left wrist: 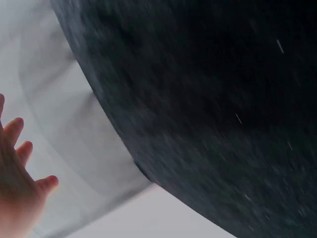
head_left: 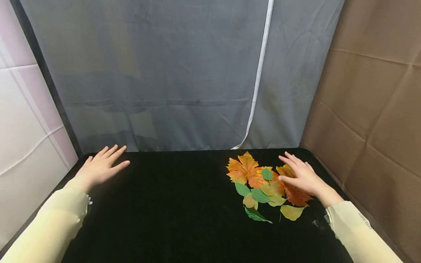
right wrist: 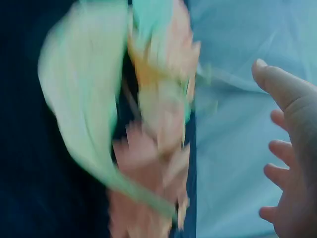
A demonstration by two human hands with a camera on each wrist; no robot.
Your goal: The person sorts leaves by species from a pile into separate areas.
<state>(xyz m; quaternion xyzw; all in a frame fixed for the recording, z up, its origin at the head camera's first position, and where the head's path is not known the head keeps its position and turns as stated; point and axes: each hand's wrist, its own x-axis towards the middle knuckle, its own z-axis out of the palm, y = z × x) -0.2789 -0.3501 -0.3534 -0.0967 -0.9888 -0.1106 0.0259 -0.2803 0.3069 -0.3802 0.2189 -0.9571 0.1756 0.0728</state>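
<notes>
A heap of leaves [head_left: 263, 184] lies on the black table [head_left: 171, 212] at the right: orange maple leaves [head_left: 245, 169], small green leaves [head_left: 260, 195] and yellow-green ones [head_left: 291, 212]. My right hand [head_left: 300, 175] hovers over the heap's right side with fingers straight and spread, holding nothing. In the right wrist view the leaves [right wrist: 148, 124] are a blur beside the open right hand [right wrist: 292, 144]. My left hand [head_left: 103, 166] is flat and open near the table's far left corner, far from the leaves; its fingers [left wrist: 20, 163] show at the left wrist view's edge.
A grey curtain [head_left: 184, 73] with a white strip hangs behind the table. A brown cloth wall [head_left: 378, 102] closes the right side and a pale wall [head_left: 23, 120] the left. Bare black tabletop [left wrist: 208, 99] spans the middle and front.
</notes>
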